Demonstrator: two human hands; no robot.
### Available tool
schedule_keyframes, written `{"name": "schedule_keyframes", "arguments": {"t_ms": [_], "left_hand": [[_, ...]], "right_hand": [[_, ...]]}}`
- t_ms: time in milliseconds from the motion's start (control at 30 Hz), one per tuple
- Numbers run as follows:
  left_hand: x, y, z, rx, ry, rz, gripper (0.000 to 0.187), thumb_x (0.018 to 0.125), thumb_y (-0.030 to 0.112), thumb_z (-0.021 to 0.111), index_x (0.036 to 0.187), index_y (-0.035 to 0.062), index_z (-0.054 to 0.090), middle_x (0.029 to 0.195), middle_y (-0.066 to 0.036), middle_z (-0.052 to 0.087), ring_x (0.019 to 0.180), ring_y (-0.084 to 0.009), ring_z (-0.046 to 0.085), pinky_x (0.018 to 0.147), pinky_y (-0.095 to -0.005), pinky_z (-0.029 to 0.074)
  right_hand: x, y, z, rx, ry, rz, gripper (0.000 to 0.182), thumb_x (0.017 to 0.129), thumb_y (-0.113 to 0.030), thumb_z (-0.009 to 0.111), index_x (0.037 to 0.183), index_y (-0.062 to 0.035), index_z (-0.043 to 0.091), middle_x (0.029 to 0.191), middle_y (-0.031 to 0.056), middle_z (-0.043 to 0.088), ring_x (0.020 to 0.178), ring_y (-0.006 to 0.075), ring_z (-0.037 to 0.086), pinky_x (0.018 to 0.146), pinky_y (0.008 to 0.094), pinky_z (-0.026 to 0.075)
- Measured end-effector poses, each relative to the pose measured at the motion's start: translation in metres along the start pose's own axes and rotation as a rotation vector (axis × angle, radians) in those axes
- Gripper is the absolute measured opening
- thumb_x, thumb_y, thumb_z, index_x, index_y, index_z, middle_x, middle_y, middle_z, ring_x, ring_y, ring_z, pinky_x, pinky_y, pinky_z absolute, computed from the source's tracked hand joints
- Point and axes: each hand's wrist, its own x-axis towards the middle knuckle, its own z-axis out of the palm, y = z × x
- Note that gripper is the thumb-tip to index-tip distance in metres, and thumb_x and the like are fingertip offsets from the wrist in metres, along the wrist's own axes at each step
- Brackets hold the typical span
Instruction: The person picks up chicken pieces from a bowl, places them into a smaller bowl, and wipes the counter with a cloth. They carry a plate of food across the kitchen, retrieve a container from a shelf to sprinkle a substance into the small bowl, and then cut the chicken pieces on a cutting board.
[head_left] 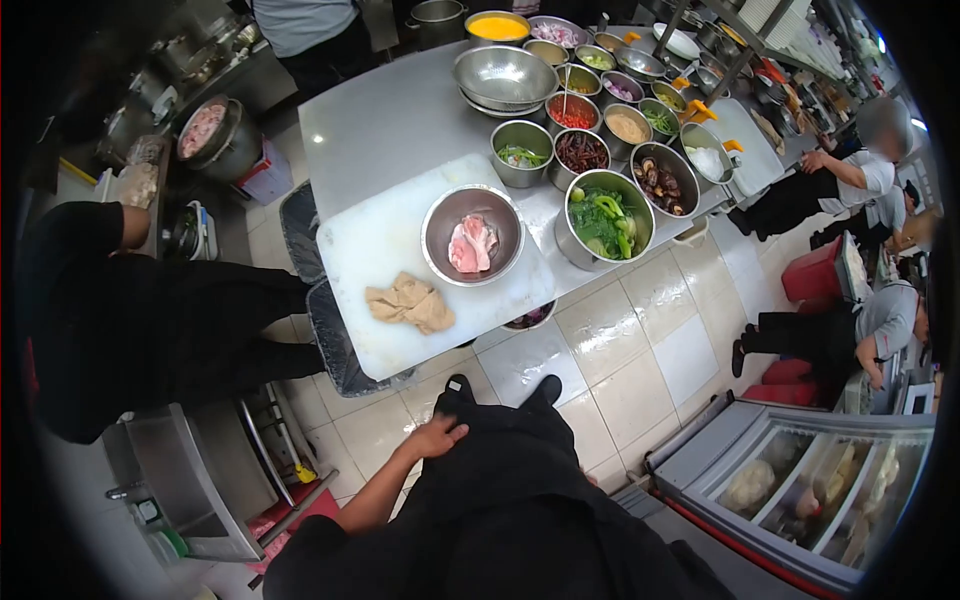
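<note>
My left hand (436,437) hangs low against my black apron (500,455), thumb apart from the loosely bent fingers, holding nothing I can see. Only a sliver of my right hand (592,482) shows beside the apron; its fingers are hidden. Ahead, a steel bowl (431,242) stands on a white cutting board (350,250) with pieces of pale pink raw meat (472,244) in it. Left of the bowl lies a crumpled tan cloth (410,303). Neither hand touches these things.
Right of the board stands a pot of leafy greens (610,215), with several steel containers of chopped ingredients behind it. Black-lined bins (335,325) flank the table's left side. A glass-topped freezer (800,490) is at lower right. Co-workers stand left, right and at the back.
</note>
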Motion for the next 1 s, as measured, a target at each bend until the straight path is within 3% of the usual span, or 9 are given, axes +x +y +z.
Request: {"name": "schedule_keyframes", "arguments": {"t_ms": [100, 167, 267, 400, 567, 733, 833, 900, 1000], "left_hand": [[-0.006, 0.051, -0.046, 0.133, -0.267, -0.279, 0.05, 0.085, 0.052, 0.053, 0.082, 0.0057, 0.071, 0.082, -0.016, 0.068, 0.078, -0.0294, 0.065, 0.075, -0.0374, 0.05], [0.009, 0.069, -0.073, -0.279, 0.136, -0.138, 0.037, 0.087, 0.036, 0.059, 0.071, 0.0035, 0.069, 0.075, -0.011, 0.068, 0.062, -0.0187, 0.064, 0.058, -0.0322, 0.05], [0.059, 0.121, -0.114, -0.923, 0.517, -0.233, 0.028, 0.088, 0.028, 0.059, 0.097, 0.0013, 0.058, 0.084, -0.012, 0.066, 0.066, -0.0195, 0.065, 0.054, -0.0282, 0.05], [0.142, 0.11, -0.137, -1.185, 0.385, -0.223, 0.086, 0.078, 0.061, 0.056, 0.137, 0.0047, 0.029, 0.106, -0.024, 0.056, 0.089, -0.0311, 0.061, 0.069, -0.038, 0.05], [0.2, 0.076, -0.148, -1.348, 0.58, -0.181, 0.026, 0.079, 0.02, 0.053, 0.101, 0.0062, 0.055, 0.095, -0.014, 0.057, 0.08, -0.032, 0.06, 0.069, -0.0379, 0.05], [0.179, 0.107, -0.17, -1.027, 0.812, -0.178, 0.029, 0.079, 0.024, 0.053, 0.1, 0.0032, 0.056, 0.083, -0.009, 0.06, 0.065, -0.0223, 0.06, 0.053, -0.0314, 0.047], [0.149, 0.169, -0.18, -0.9, 0.905, -0.113, 0.022, 0.074, 0.021, 0.053, 0.089, 0.0057, 0.059, 0.075, -0.007, 0.06, 0.057, -0.0196, 0.057, 0.046, -0.0284, 0.041], [0.138, 0.222, -0.18, -0.774, 0.969, -0.125, 0.02, 0.072, 0.018, 0.052, 0.081, 0.0017, 0.059, 0.067, -0.011, 0.059, 0.049, -0.0202, 0.057, 0.039, -0.0284, 0.042], [0.142, 0.274, -0.177, -0.753, 0.867, -0.049, 0.019, 0.07, 0.015, 0.051, 0.075, -0.0032, 0.055, 0.062, -0.016, 0.058, 0.04, -0.0232, 0.056, 0.03, -0.0274, 0.042]], "right_hand": [[-0.042, -0.015, -0.027, 0.09, -0.048, 0.149, 0.048, 0.084, -0.046, 0.058, 0.091, 0.0009, 0.066, 0.079, 0.0135, 0.065, 0.074, 0.0229, 0.062, 0.07, 0.0354, 0.05], [-0.031, -0.016, -0.041, 0.143, -0.017, 0.12, 0.045, 0.084, -0.043, 0.059, 0.092, 0.0008, 0.065, 0.079, 0.0129, 0.065, 0.073, 0.022, 0.062, 0.069, 0.0353, 0.051], [0.015, -0.014, -0.064, 0.313, 0.12, 0.065, 0.04, 0.084, -0.038, 0.061, 0.093, 0.0006, 0.065, 0.08, 0.0121, 0.065, 0.072, 0.0206, 0.063, 0.067, 0.035, 0.052], [0.001, -0.172, -0.221, 0.883, 0.105, 0.434, 0.026, 0.081, -0.023, 0.066, 0.095, -0.0008, 0.065, 0.079, 0.0098, 0.065, 0.066, 0.0165, 0.063, 0.058, 0.0315, 0.053], [0.021, -0.186, -0.287, 1.17, 0.384, 0.277, 0.016, 0.081, -0.015, 0.066, 0.091, -0.0024, 0.063, 0.073, 0.0064, 0.063, 0.059, 0.0146, 0.061, 0.051, 0.0281, 0.051], [0.032, -0.152, -0.305, 1.013, 0.501, 0.435, 0.015, 0.072, -0.017, 0.07, 0.079, -0.0029, 0.069, 0.07, 0.0103, 0.067, 0.054, 0.0145, 0.064, 0.056, 0.0286, 0.053], [0.049, -0.142, -0.337, 0.968, 0.462, 0.48, 0.023, 0.073, -0.026, 0.068, 0.078, -0.0039, 0.071, 0.075, 0.0142, 0.069, 0.064, 0.0221, 0.067, 0.066, 0.0321, 0.054], [0.059, -0.164, -0.381, 0.6, 0.638, 0.336, 0.034, 0.075, -0.039, 0.065, 0.081, -0.0057, 0.072, 0.082, 0.0167, 0.069, 0.079, 0.0305, 0.067, 0.075, 0.037, 0.053], [0.088, -0.208, -0.453, 0.761, 0.547, 0.328, 0.04, 0.076, -0.046, 0.062, 0.083, -0.0078, 0.072, 0.086, 0.0169, 0.068, 0.088, 0.0347, 0.064, 0.08, 0.0404, 0.05]]}}
